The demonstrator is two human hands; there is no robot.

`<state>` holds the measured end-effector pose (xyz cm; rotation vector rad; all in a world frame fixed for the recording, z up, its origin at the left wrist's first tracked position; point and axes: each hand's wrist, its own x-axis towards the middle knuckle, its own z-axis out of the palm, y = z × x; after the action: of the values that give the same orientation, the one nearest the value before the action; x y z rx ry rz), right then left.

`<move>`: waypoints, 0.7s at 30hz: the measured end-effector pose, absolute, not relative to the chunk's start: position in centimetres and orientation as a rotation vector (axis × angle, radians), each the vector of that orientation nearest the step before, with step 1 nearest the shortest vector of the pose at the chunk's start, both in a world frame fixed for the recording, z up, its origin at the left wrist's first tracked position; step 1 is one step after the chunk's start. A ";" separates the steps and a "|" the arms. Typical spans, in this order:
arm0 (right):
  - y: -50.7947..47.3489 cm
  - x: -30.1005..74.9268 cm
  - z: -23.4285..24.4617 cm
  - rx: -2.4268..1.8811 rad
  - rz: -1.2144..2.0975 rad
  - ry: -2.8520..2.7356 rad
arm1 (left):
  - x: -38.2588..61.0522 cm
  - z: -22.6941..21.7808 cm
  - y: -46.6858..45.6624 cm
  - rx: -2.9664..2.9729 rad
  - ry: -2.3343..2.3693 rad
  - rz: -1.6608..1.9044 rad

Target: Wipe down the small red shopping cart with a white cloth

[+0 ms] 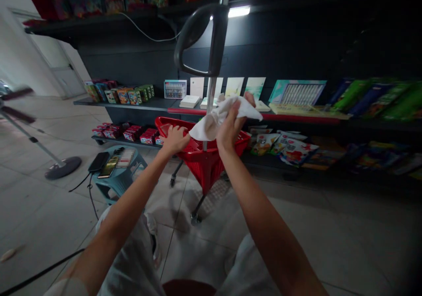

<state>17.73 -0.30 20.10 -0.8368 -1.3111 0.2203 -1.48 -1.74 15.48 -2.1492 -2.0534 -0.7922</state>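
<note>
A red plastic shopping cart (206, 166) with small wheels stands before me. A metal pole (211, 87) rises from it to a black loop handle (216, 45). My left hand (176, 138) is closed over the cart's left rim, its fingertips partly hidden. In my right hand (231, 127) is a crumpled white cloth (209, 127), gripped beside the pole, just above the basket. The cloth hangs across the front of the pole and hides part of it. Whether it presses against the metal I cannot tell.
Behind the cart, dark shelves (138, 105) carry boxes, cards and snack bags (296, 149). At left a blue-grey stool (120, 182) bears a phone (108, 167) and a black device with cables. A round stand base (63, 167) is farther left.
</note>
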 end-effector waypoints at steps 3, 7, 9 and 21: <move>-0.6 14.3 18.6 -0.844 0.321 -1.296 | -0.2 16.1 -2.7 -2.186 -2.241 -0.499; -1.1 12.9 13.1 -0.935 0.479 -1.370 | -1.4 17.1 -2.1 -2.308 -2.179 -0.367; -1.0 13.2 10.3 -0.937 0.484 -1.446 | -2.3 17.5 -1.3 -2.341 -2.159 -0.327; -1.0 11.6 16.6 -0.786 0.213 -1.437 | 0.4 17.5 -1.5 -2.049 -2.448 -0.226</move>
<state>11.61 -1.00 16.60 -0.7862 -1.4366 0.2128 0.45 -1.52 17.47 -2.0490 -2.4478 -0.2259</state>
